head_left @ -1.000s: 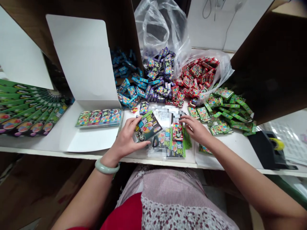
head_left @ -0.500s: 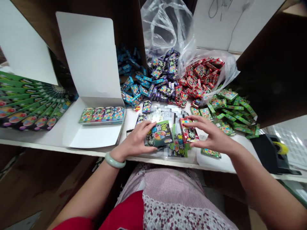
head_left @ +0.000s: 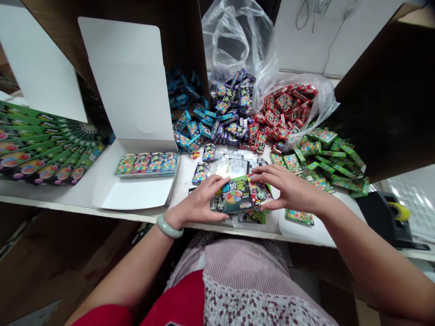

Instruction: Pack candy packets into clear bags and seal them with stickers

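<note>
The left end of the red box (head_left: pixel 262 194) is covered by the black-and-green packet (head_left: pixel 234 195); whether it is lodged inside or merely behind cannot be determined. The packet is gripped at near centre by the left hand (head_left: pixel 199 201), thumb on its near edge, fingers on its far edge. The red box is gripped by the right hand (head_left: pixel 290 190). Further packets (head_left: pixel 253 216) beneath are largely hidden and could not be counted. The packet fan (head_left: pixel 44 156) is cut off at left. Counted: one open white carton (head_left: pixel 136 195), four boxes (head_left: pixel 149 163) across its visible row; two loose purple boxes (head_left: pixel 208 152); one loose green box (head_left: pixel 299 216), near right; one tape dispenser (head_left: pixel 382 217), far right. Four jumbled heaps are noted: blue heap (head_left: pixel 192 130), purple heap (head_left: pixel 234 97), red heap (head_left: pixel 285 106), green heap (head_left: pixel 331 156).
</note>
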Motion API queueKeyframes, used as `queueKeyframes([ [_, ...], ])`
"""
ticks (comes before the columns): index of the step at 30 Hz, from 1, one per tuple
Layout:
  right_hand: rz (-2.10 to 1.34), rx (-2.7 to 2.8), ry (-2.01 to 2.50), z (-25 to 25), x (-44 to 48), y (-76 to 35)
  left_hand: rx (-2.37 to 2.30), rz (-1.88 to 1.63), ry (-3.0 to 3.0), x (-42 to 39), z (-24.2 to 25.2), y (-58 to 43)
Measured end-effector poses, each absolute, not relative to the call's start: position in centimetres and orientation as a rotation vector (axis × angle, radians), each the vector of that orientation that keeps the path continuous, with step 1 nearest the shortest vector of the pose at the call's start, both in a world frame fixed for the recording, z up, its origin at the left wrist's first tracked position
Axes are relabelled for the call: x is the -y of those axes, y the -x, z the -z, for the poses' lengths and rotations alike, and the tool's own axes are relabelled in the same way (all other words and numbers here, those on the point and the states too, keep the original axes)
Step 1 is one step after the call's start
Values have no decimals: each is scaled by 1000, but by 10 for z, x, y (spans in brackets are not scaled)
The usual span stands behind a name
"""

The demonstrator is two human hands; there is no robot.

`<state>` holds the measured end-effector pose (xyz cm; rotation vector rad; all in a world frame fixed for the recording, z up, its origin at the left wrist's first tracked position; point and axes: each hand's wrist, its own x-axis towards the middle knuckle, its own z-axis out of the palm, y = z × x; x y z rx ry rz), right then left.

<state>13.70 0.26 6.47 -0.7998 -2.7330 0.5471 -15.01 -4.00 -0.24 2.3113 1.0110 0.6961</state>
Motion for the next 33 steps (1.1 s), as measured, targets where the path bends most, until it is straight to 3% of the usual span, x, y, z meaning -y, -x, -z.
queueKeyframes([
  [8,-552,2710,811,-47,-4,-127,-1048,-693,-2335,38,9,147],
  [13,-611,2368,1007,-34,8,-119,-1205,-765,-2314,40,13,150],
  [21,-1082,1982,1170,-26,-21,-96,-1149,-853,-2283,47,9,155],
  [27,-813,2239,1486,1,-103,-15,-1066,-963,-2232,62,1,167],
  [33,-644,2168,1695,31,-124,61,-1112,-984,-2173,63,10,177],
])
